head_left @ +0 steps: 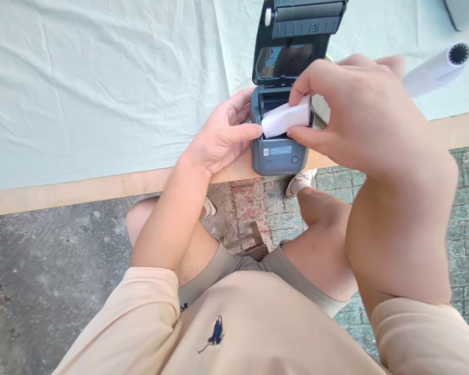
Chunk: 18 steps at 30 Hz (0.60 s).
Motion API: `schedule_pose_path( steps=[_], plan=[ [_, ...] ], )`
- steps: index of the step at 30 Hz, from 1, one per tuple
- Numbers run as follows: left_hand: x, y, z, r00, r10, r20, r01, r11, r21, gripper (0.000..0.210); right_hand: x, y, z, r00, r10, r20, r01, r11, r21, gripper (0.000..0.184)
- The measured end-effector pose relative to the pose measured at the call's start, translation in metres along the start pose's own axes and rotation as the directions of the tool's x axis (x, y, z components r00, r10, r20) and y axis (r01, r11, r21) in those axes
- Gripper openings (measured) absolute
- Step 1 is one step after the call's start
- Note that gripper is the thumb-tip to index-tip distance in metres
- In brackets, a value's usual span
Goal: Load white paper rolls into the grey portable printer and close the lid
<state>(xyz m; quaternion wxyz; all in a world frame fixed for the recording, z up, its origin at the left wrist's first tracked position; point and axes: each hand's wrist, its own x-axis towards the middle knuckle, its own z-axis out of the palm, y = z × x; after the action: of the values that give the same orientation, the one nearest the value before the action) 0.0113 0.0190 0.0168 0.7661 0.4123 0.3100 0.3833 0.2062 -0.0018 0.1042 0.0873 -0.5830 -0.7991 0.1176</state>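
Observation:
A dark grey label printer (280, 162) stands at the table's front edge, its lid (285, 65) swung up. Inside its bay lies a small white paper roll (283, 120), slightly tilted, the right end higher. My right hand (359, 109) grips the roll's right end between thumb and forefinger. Around the printer's left side my left hand (232, 130) is closed, with the thumb at the bay's rim near the roll's left end. The fingers behind the printer are partly hidden.
A longer white roll (437, 70) with a black toothed core lies to the right. At the top right corner is part of a grey object (465, 13). Pale cloth (101, 94) covers the table, with a bare wooden edge (140, 182) in front. Below is a wooden stool (254, 245).

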Motion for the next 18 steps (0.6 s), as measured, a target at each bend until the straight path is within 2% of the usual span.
schedule_pose_path(
  steps=[4,7,11,14,18],
  plan=[
    [0.001,-0.002,-0.002,0.998,0.029,0.052,-0.026,0.998,-0.048,0.052,0.001,-0.007,-0.007,1.000,0.027,0.004,-0.026,0.990,-0.138,0.030],
    [0.000,-0.002,-0.001,0.998,0.021,0.058,-0.018,0.998,-0.055,0.051,0.001,-0.008,-0.009,0.995,0.054,-0.080,-0.061,0.995,-0.084,0.028],
    [-0.002,0.000,-0.001,0.999,-0.032,0.011,0.033,0.998,-0.046,0.053,0.003,-0.001,0.000,0.984,0.059,-0.169,-0.057,0.998,0.019,0.037],
    [-0.001,0.000,-0.001,1.000,-0.028,-0.009,0.027,0.998,-0.064,0.056,0.003,0.004,0.007,0.985,0.040,-0.166,-0.034,0.999,0.039,0.037],
    [0.001,-0.001,-0.001,0.999,-0.040,0.001,0.040,0.998,-0.050,0.055,0.000,0.004,0.004,0.993,-0.005,-0.121,0.007,1.000,0.011,0.030]
  ],
)
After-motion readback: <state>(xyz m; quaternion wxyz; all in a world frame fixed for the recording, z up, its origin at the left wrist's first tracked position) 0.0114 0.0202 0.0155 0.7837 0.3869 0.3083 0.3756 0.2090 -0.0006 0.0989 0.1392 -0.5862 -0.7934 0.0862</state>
